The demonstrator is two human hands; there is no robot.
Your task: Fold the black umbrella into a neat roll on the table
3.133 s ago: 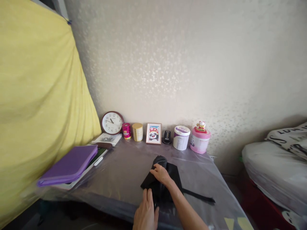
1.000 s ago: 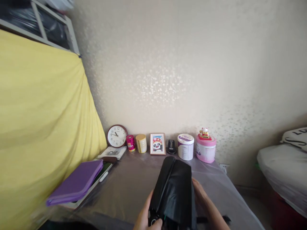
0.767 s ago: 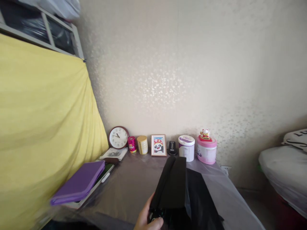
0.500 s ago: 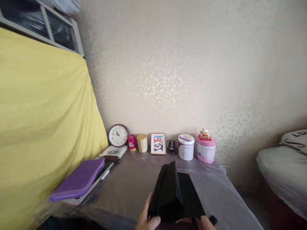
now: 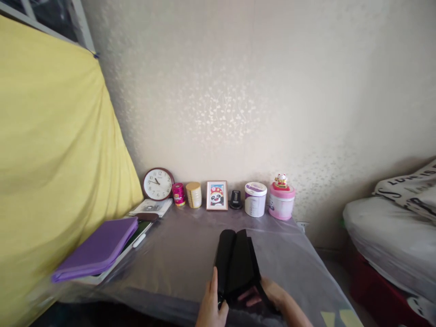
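Observation:
A black folding case (image 5: 239,265) is held over the near edge of the table, its panels partly folded together. A dark glossy face shows at its lower end; I cannot make out what kind of item it is. My left hand (image 5: 213,302) grips the case's lower left edge, thumb in front and fingers along the side. At the lower right, my right hand (image 5: 272,293) holds the right-hand panel. Its fingers show dimly at the dark glossy part, by reflection or through it; I cannot tell which.
A purple folder (image 5: 98,247) lies on a flat board at the table's left. Along the wall stand a clock (image 5: 158,184), a pink tin (image 5: 178,195), a yellow canister (image 5: 194,196), a panda picture (image 5: 217,195), a white tub (image 5: 255,200) and a pink tub (image 5: 282,202) bearing a cat figurine (image 5: 281,180).
The case's right panel has swung inward to the left, making it narrower. My right hand has come up along its right side. The view has shifted to the right and slightly down.

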